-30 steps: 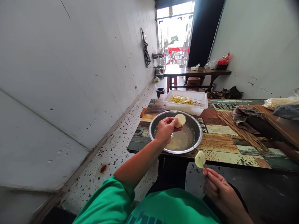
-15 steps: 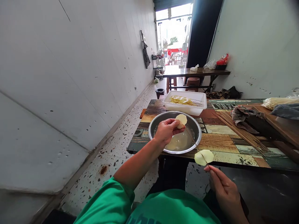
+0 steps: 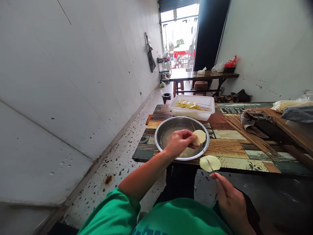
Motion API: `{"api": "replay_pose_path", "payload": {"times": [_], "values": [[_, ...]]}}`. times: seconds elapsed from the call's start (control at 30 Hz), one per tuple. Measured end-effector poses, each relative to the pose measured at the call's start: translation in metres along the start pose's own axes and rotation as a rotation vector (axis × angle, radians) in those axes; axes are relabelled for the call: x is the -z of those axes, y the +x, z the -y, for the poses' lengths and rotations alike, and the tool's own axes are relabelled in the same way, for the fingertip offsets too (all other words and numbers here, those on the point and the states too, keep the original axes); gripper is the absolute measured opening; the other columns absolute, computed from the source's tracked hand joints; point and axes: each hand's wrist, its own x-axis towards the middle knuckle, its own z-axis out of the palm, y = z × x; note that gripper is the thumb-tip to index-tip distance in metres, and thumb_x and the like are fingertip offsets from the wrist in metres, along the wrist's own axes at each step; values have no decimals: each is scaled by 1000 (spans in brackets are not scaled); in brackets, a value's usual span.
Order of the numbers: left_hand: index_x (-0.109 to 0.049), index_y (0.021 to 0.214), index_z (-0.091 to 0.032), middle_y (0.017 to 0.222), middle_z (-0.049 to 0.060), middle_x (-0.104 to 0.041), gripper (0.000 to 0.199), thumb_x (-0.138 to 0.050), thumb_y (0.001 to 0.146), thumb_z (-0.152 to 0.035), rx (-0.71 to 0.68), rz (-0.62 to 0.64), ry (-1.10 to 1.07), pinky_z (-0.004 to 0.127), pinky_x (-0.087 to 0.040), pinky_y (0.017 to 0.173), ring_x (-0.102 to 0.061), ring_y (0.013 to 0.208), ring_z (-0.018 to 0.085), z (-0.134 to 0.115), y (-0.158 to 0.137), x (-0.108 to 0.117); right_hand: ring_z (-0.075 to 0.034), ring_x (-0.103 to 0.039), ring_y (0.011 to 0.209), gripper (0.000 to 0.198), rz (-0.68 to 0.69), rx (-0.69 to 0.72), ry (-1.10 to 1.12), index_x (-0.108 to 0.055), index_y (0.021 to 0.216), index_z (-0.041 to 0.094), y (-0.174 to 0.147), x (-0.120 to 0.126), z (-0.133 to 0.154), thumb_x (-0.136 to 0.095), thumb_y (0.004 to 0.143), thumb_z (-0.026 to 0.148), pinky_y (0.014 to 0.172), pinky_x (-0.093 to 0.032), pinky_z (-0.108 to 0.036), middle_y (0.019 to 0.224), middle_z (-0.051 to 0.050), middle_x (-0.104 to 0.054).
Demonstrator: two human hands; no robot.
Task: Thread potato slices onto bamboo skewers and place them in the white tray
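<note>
Slice (image 3: 201,135) in outstretched left grip (image 3: 181,143)

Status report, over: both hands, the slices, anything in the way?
Left hand pinching pale round slice at thin brown wooden skewer, above round silver metal basin. Right hand gripping skewer's near end, below second pale flat slice. No obstruction seen between slices.

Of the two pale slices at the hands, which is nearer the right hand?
The lower slice, pierced by the skewer just beyond the right hand; the left hand pinches the upper slice.
</note>
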Motion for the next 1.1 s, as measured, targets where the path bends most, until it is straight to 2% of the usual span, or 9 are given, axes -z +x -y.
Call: {"api": "replay_pose_path", "payload": {"times": [0.1, 0.2, 0.27, 0.37, 0.5, 0.6, 0.87, 1.0, 1.1], "values": [[-65, 71, -10, 64, 5, -67, 35, -84, 57, -36, 33, -30, -37, 25, -54, 54, -65, 55, 15, 8, -2, -3, -16, -58, 48, 32, 27, 61, -108, -72, 89, 21, 2, 3, 8, -49, 88, 44, 50, -46, -26, 79, -5, -75], [-63, 71, -9, 66, 5, -68, 35, -85, 58, -34, 42, -84, -77, 25, -54, 53, -66, 57, 16, 7, 0, -1, -13, -50, 41, 33, 27, 51, -127, -72, 90, 20, 3, 9, 6, -50, 87, 44, 45, -43, -25, 73, -4, -72], [-61, 71, -9, 66, 5, -68, 35, -85, 59, -31, 58, -106, -111, 25, -54, 54, -66, 57, 15, 4, 1, 2, -12, -44, 40, 33, 37, -12, -80, -72, 91, 20, 1, 13, -1, -51, 87, 46, 43, -38, -24, 63, -1, -66], [-61, 72, -9, 67, 5, -68, 35, -85, 58, -29, 75, -124, -146, 26, -56, 56, -67, 57, 16, 1, 2, 3, -11, -38, 44, 33, 144, -189, 109, -70, 94, 20, -1, 16, -9, -56, 87, 50, 43, -32, -23, 52, 3, -48], [-62, 71, -9, 65, 5, -67, 35, -85, 57, -31, -10, -175, -105, 26, -56, 55, -65, 56, 15, 1, 0, -1, -8, -29, 46, 34, 274, -375, 403, -67, 94, 19, -4, 20, -9, -61, 85, 52, 43, -26, -21, 53, 7, -30], [-62, 70, -9, 63, 4, -67, 34, -84, 59, -32, -42, -187, -69, 25, -55, 54, -65, 55, 14, 1, -1, -3, -7, -24, 47, 33, 295, -422, 484, -66, 94, 18, -4, 21, -7, -61, 86, 50, 43, -25, -20, 54, 8, -25], [-61, 74, -9, 64, 5, -67, 28, -81, 64, -26, 7, -215, -177, 26, -56, 56, -66, 55, 16, -7, -2, 0, -10, -37, 46, 32, 207, -318, 323, -73, 88, 20, -9, 18, -19, -65, 80, 50, 41, -34, -21, 58, 0, -54], [-60, 72, -8, 64, 7, -67, 25, -80, 66, -23, 69, -177, -188, 27, -55, 55, -66, 56, 16, -10, -3, -1, -11, -43, 45, 32, 202, -283, 266, -74, 88, 19, -11, 22, -26, -64, 81, 49, 41, -37, -21, 61, -1, -59], [-62, 73, -8, 65, 6, -67, 24, -79, 66, -23, 41, -193, -166, 27, -55, 56, -65, 54, 15, -12, -5, -3, -13, -49, 48, 32, 204, -229, 221, -76, 91, 20, -10, 28, -33, -64, 81, 47, 43, -41, -22, 66, -3, -64]]}}
